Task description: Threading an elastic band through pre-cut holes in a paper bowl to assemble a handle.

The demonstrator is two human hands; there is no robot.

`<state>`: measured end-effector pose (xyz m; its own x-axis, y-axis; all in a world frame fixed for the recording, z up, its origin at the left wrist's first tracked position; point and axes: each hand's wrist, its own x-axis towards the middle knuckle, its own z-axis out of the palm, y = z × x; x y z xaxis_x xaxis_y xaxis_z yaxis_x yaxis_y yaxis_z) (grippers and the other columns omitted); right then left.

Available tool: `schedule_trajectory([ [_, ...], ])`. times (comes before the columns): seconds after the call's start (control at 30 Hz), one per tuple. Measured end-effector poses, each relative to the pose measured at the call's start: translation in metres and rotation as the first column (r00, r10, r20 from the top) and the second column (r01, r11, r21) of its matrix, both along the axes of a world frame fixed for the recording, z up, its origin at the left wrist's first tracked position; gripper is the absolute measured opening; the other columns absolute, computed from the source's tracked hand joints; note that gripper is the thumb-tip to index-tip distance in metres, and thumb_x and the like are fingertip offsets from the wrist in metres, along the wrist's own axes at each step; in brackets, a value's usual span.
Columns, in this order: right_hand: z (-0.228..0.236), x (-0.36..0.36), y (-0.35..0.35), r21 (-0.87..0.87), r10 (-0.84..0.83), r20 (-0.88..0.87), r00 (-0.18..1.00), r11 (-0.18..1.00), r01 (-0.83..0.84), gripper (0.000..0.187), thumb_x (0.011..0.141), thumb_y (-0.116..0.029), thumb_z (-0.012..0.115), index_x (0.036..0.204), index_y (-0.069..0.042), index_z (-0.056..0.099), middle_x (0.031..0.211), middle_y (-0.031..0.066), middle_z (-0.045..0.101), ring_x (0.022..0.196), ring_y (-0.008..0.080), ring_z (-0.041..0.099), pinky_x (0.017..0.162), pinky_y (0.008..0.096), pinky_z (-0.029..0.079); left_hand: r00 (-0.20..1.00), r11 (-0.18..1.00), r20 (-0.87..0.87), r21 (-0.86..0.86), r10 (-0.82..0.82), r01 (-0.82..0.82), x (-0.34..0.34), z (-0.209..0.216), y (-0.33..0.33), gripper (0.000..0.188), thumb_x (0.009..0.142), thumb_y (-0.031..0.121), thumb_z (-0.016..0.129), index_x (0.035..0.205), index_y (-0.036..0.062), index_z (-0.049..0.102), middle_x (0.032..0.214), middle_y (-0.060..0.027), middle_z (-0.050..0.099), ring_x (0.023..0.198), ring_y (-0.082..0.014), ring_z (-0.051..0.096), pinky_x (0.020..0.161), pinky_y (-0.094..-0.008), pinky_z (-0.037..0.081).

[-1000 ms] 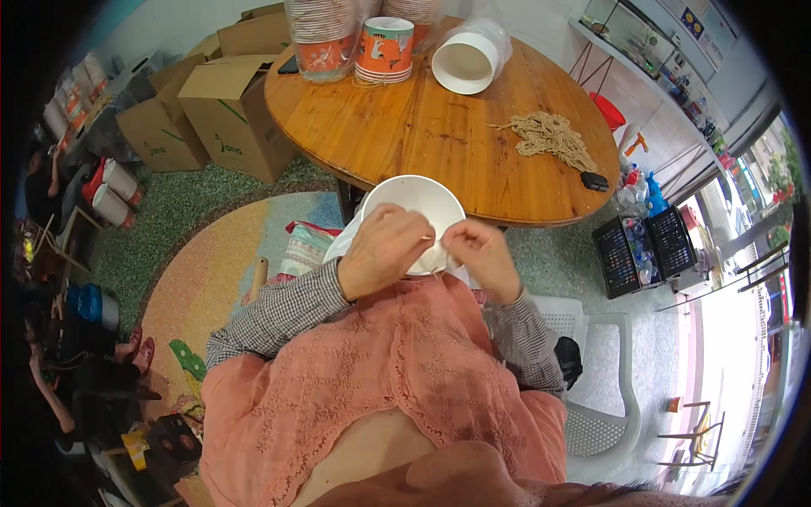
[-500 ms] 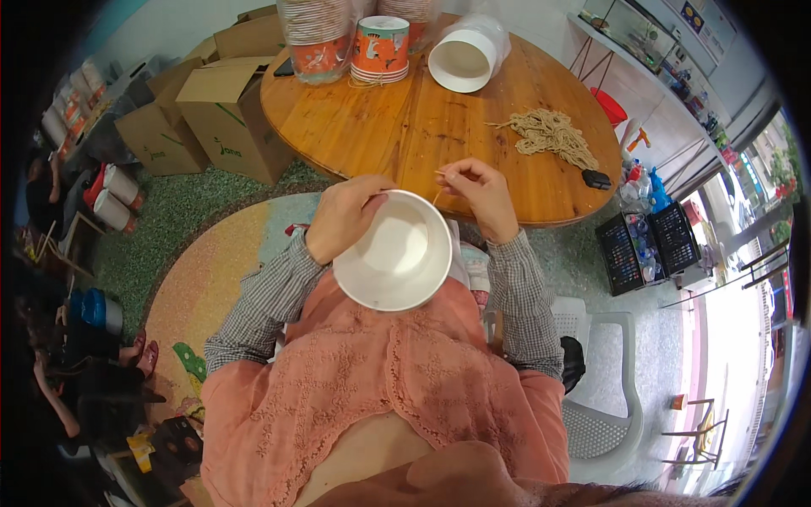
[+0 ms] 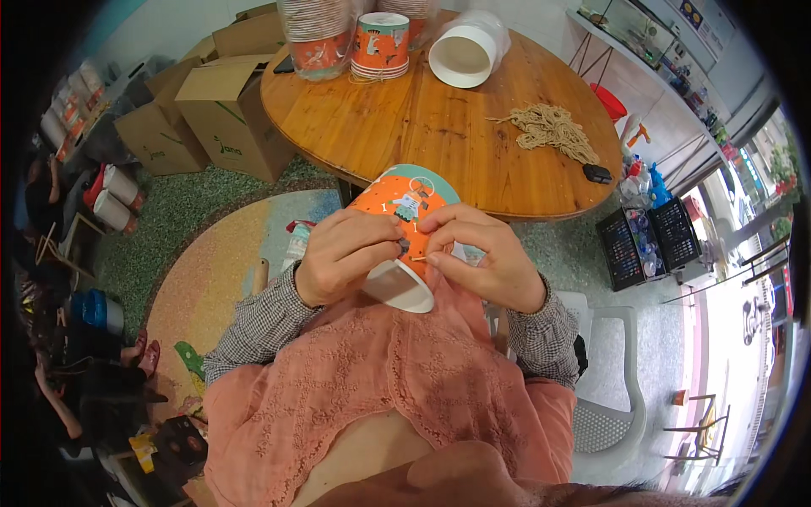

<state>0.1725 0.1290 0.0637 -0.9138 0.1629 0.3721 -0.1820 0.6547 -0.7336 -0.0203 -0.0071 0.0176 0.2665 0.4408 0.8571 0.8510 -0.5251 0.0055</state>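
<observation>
An orange printed paper bucket [image 3: 372, 201] with a green base rests tilted in front of my body, its white open mouth turned toward me. On its left side, my left hand [image 3: 345, 253] has bent fingers pressed against the wall near the rim. My right hand [image 3: 486, 258] is closed at the opposite side, thumb and fingers pinching the end of a thin tan cord [image 3: 420, 258] beside the rim. How the rest of the cord runs is hidden by the fingers.
The round wooden table [image 3: 405, 127] bears bagged bucket stacks [image 3: 317, 51], an orange bucket stack [image 3: 380, 51], white buckets lying in plastic [image 3: 461, 63], a tan cord bundle [image 3: 553, 133] and a small black object [image 3: 597, 173]. Cardboard boxes [image 3: 228, 122], a chair [image 3: 632, 363] and a black crate [image 3: 621, 253] stand around.
The bucket has been tipped, so its printed outside shows instead of its inside. My right hand has come down and inward with the cord; my left has moved down onto the bucket's side.
</observation>
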Motion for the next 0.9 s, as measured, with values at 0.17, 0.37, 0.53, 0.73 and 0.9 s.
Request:
schedule_trajectory([
  [0.17, 0.004, 0.000, -0.001, 0.059, 0.007, 0.022, 1.000, 0.998, -0.008, 0.006, 0.082, -0.006, 0.065, 0.086, -0.002, 0.063, 0.106, 0.0117, 0.061, 0.100, 0.0229, 0.060, 0.089, 0.0318, 0.045, 1.000, 1.000, -0.004, -0.006, 0.003, -0.003, 0.002, 0.000, -0.002, 0.016, 0.070, 0.004, 0.064, 0.086, 0.0016, 0.063, 0.094, -0.0110, 0.066, 0.088, -0.0240, 0.066, 0.071, -0.0325, 0.051],
  [0.37, 0.001, -0.002, -0.001, 0.140, 0.004, -0.063, 0.998, 0.990, 0.005, 0.010, 0.082, -0.010, 0.063, 0.085, -0.002, 0.059, 0.097, 0.0126, 0.061, 0.089, 0.0268, 0.059, 0.080, 0.0355, 0.048, 1.000, 1.000, -0.007, -0.011, 0.000, 0.000, 0.004, 0.002, 0.000, 0.015, 0.071, 0.004, 0.065, 0.086, 0.0012, 0.063, 0.094, -0.0116, 0.066, 0.087, -0.0243, 0.066, 0.070, -0.0330, 0.051],
  [0.53, -0.001, -0.003, 0.000, 0.212, -0.023, -0.049, 0.999, 0.977, 0.033, 0.007, 0.081, -0.007, 0.065, 0.087, -0.003, 0.064, 0.101, 0.0109, 0.062, 0.094, 0.0246, 0.060, 0.084, 0.0330, 0.047, 1.000, 1.000, -0.014, -0.024, 0.011, -0.011, 0.004, 0.001, 0.003, 0.017, 0.070, 0.003, 0.065, 0.087, 0.0007, 0.063, 0.094, -0.0116, 0.065, 0.086, -0.0243, 0.066, 0.070, -0.0333, 0.051],
  [0.73, -0.019, -0.005, 0.009, 0.201, -0.149, -0.042, 0.988, 0.967, 0.154, 0.010, 0.084, -0.007, 0.063, 0.091, 0.000, 0.066, 0.088, 0.0111, 0.064, 0.080, 0.0230, 0.061, 0.073, 0.0309, 0.048, 0.997, 0.992, 0.025, -0.108, 0.067, -0.064, 0.004, -0.001, 0.023, 0.021, 0.069, 0.003, 0.065, 0.091, 0.0023, 0.063, 0.092, -0.0086, 0.064, 0.081, -0.0257, 0.064, 0.067, -0.0339, 0.051],
  [0.9, -0.041, -0.006, 0.030, -0.012, -0.189, 0.047, 0.981, 0.982, 0.190, 0.020, 0.087, -0.017, 0.061, 0.097, 0.000, 0.066, 0.084, 0.0138, 0.062, 0.071, 0.0259, 0.061, 0.066, 0.0312, 0.048, 0.990, 0.933, 0.052, -0.344, 0.128, -0.103, 0.003, -0.005, 0.048, 0.020, 0.072, 0.003, 0.065, 0.091, 0.0040, 0.061, 0.084, -0.0107, 0.062, 0.077, -0.0304, 0.062, 0.065, -0.0359, 0.050],
])
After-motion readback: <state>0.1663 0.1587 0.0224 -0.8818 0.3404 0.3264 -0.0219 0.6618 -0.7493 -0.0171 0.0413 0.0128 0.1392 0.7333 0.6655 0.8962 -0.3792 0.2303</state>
